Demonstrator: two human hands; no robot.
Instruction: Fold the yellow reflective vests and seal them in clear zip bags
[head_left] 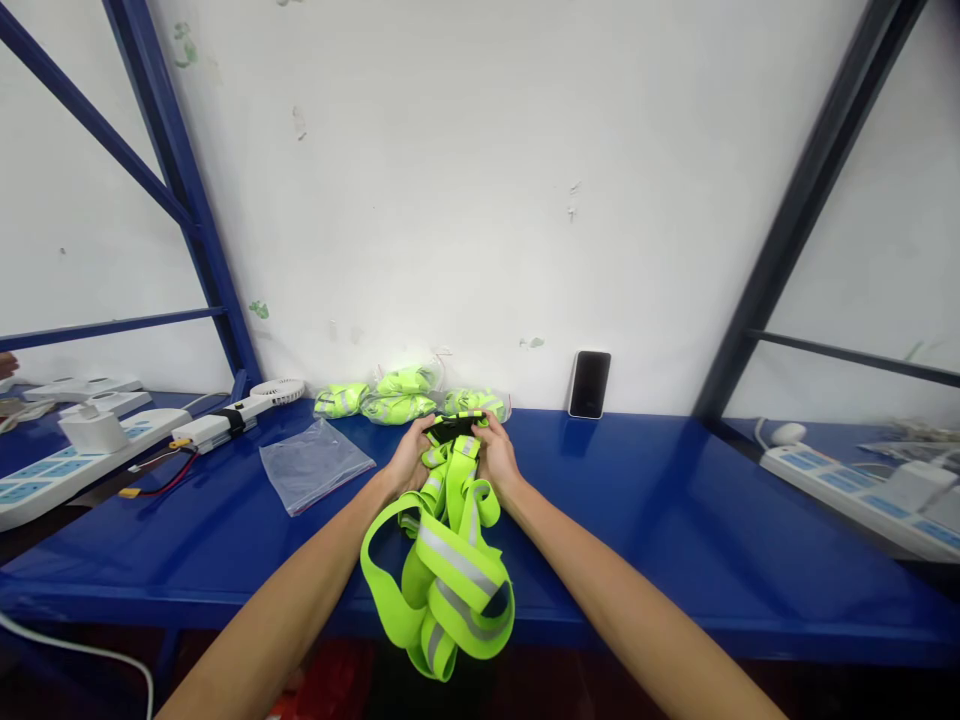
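Observation:
Both my hands hold a neon-yellow reflective strap harness (457,570) with silver stripes, gripping it by a black piece (453,428) near its top. My left hand (409,455) is closed on the left end of that piece. On its right end my right hand (496,452) is closed too. The loose straps hang down in loops between my forearms, past the front edge of the table. Behind my hands, several clear bags (397,400) with similar yellow straps lie against the wall. To the left of my left hand lies a flat clear plastic bag (315,465).
The blue table (600,520) runs along a white wall. A phone-like device (590,384) leans upright there. Power strips (90,450), a small white fan (277,391) and a cable with yellow connectors (176,475) are at left. Another power strip (862,495) is at right.

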